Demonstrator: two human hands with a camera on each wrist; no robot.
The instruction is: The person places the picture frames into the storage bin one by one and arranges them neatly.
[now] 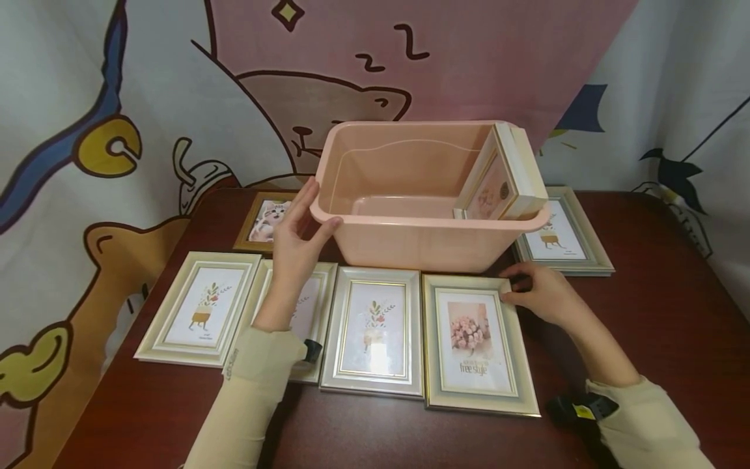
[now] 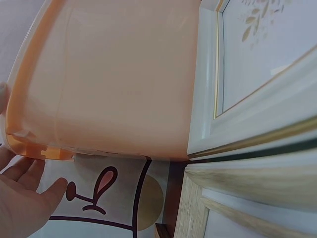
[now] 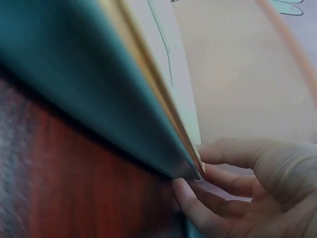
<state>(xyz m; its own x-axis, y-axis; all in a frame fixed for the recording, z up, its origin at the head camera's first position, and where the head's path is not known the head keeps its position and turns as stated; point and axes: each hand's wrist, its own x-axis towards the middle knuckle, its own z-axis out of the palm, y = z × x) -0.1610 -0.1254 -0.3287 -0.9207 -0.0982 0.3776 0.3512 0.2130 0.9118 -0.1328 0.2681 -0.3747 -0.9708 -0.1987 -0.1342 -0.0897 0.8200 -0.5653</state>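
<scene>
A pink plastic tub (image 1: pixel 410 244) stands behind a row of picture frames. My left hand (image 1: pixel 295 241) touches its front left corner, thumb on the front rim and fingers along the left side. In the left wrist view, fingers (image 2: pixel 25 171) lie at the tub's rim. My right hand (image 1: pixel 541 293) pinches the upper right corner of a cream picture frame (image 1: pixel 482 397) with a pink flower print. In the right wrist view, the thumb and fingers are at the corner of this frame (image 3: pixel 148 99), whose edge stands above the dark red tabletop. Cream frames (image 1: pixel 515 169) stand upright inside the tub's right end.
Left of the flower frame lie a silver-white frame (image 1: pixel 373 387) and two cream frames, one partly behind my left forearm. A brown frame (image 1: pixel 243 221) with a cat picture lies behind them. More frames (image 1: pixel 586 228) are stacked right of the tub. A patterned curtain (image 1: pixel 469 58) hangs behind.
</scene>
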